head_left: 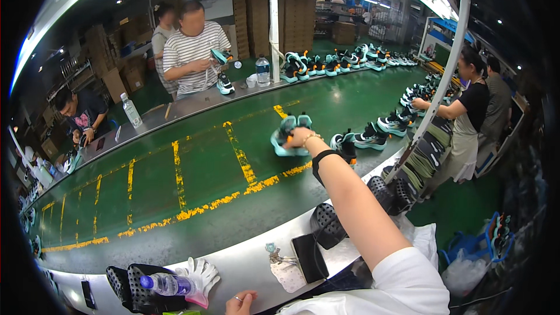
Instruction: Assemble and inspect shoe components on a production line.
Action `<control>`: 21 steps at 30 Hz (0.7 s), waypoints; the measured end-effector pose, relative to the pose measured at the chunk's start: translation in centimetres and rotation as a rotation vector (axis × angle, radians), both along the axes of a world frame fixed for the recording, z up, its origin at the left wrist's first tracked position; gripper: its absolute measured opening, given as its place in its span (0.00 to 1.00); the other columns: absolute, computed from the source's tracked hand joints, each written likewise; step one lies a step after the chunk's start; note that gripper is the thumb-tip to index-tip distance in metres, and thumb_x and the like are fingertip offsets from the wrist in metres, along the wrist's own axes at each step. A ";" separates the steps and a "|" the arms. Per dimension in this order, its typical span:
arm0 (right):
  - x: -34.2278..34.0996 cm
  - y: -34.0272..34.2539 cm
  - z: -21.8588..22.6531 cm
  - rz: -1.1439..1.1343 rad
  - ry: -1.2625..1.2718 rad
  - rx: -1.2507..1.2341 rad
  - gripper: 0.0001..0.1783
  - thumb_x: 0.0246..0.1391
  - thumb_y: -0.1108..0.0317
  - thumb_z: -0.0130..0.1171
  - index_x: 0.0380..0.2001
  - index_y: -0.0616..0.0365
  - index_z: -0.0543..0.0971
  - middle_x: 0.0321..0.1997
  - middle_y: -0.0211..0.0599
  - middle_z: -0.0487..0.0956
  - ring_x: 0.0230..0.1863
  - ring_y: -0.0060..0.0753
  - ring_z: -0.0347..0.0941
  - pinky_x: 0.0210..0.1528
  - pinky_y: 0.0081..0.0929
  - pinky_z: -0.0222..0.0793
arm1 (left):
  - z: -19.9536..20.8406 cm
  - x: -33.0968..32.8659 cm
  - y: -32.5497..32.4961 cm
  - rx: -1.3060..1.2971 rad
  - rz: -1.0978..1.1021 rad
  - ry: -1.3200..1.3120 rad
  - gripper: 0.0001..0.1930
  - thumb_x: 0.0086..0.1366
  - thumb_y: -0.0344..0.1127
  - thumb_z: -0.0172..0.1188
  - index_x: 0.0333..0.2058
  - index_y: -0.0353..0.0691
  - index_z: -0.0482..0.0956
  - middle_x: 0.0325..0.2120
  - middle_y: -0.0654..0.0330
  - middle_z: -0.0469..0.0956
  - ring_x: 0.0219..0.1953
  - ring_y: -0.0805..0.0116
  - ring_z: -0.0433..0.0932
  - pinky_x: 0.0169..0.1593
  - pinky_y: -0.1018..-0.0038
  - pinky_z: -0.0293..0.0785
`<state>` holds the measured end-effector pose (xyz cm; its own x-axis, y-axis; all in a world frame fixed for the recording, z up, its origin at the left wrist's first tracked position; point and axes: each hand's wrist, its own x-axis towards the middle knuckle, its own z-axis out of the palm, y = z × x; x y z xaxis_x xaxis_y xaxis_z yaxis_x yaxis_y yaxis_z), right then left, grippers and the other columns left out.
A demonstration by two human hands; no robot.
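My right arm stretches out over the green conveyor belt (198, 169). At its end my right hand (300, 137), with a beaded bracelet at the wrist, is closed on a pair of teal-and-black sneakers (287, 147). The fingers are partly hidden among the shoes. Just right of that hand stands another dark sneaker (344, 144) with a teal sole. Down at the lower edge my left hand (241, 303), a ring on one finger, is near the metal bench edge. Its fingers are curled together, and nothing shows in them.
Black perforated shoe forms (328, 225), a phone (310, 258), keys (281, 258), a purple-capped bottle (167, 284) and white gloves (201, 275) lie on the metal ledge (251, 251). Sneakers (373, 137) line the belt's right side. Workers (195, 52) stand across the belt and at right.
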<state>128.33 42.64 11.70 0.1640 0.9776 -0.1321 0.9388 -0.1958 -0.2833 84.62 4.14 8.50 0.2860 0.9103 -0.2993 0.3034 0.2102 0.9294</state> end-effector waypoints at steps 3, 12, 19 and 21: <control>-1.7 -2.0 -2.9 -0.115 -0.205 -0.379 0.37 0.35 0.48 0.69 0.51 0.50 0.75 0.54 0.33 0.75 0.53 0.39 0.72 0.57 0.50 0.62 | 0.8 -0.4 -0.1 0.042 0.024 0.061 0.15 0.67 0.36 0.49 0.39 0.28 0.77 0.32 0.54 0.80 0.36 0.70 0.76 0.43 0.74 0.70; 0.9 -3.8 -2.5 -0.210 -0.042 -0.528 0.48 0.29 0.39 0.71 0.56 0.49 0.71 0.60 0.37 0.69 0.62 0.43 0.63 0.62 0.41 0.58 | -1.3 0.1 -0.2 0.110 0.058 0.056 0.15 0.67 0.37 0.50 0.40 0.28 0.77 0.32 0.54 0.80 0.37 0.69 0.76 0.43 0.74 0.69; -2.3 -3.3 7.9 -0.235 -0.044 -0.535 0.38 0.41 0.39 0.62 0.51 0.52 0.75 0.51 0.40 0.77 0.49 0.45 0.75 0.49 0.42 0.71 | -1.0 4.5 2.2 0.204 -0.153 -0.008 0.16 0.67 0.38 0.51 0.46 0.33 0.74 0.39 0.53 0.79 0.40 0.68 0.75 0.46 0.75 0.69; -2.4 -2.3 9.9 -0.098 0.069 -0.516 0.34 0.50 0.42 0.55 0.56 0.49 0.69 0.49 0.33 0.78 0.45 0.40 0.76 0.41 0.43 0.72 | -0.7 6.9 3.6 0.307 -0.243 -0.066 0.18 0.66 0.38 0.53 0.50 0.34 0.71 0.44 0.53 0.75 0.46 0.63 0.74 0.51 0.70 0.69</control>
<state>125.91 40.37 21.64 0.2254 0.7629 -0.6060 0.8918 -0.4120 -0.1870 91.53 7.71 7.80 0.5135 0.8581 0.0022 0.2478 -0.1507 0.9570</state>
